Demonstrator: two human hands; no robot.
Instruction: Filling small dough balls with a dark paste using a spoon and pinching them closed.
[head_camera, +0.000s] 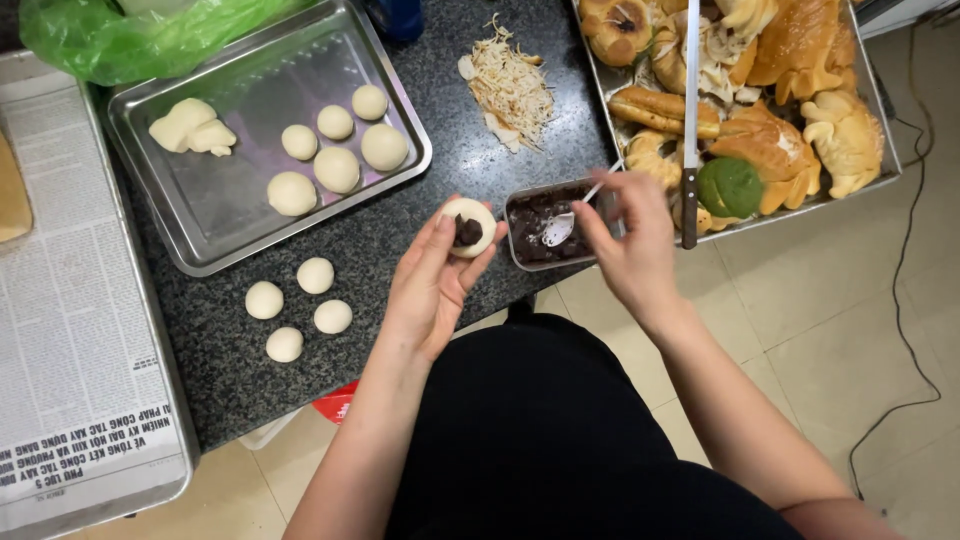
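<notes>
My left hand (432, 285) cups a flattened round of pale dough (471, 226) with a dab of dark filling in its middle. My right hand (628, 235) grips the handle of a small white spoon (561, 228), whose bowl rests in a small rectangular container of dark paste (545, 224) at the counter's front edge. Several small dough balls (298, 306) lie loose on the dark speckled counter (400, 230) to the left of my left hand.
A steel tray (222, 200) behind holds several dough balls and a dough lump (192, 127). A tray of baked buns (770, 110) with a long knife (690, 120) sits at right. Shredded strips (510, 88), a green bag (130, 35) and a newspaper-lined tray (70, 300) lie around.
</notes>
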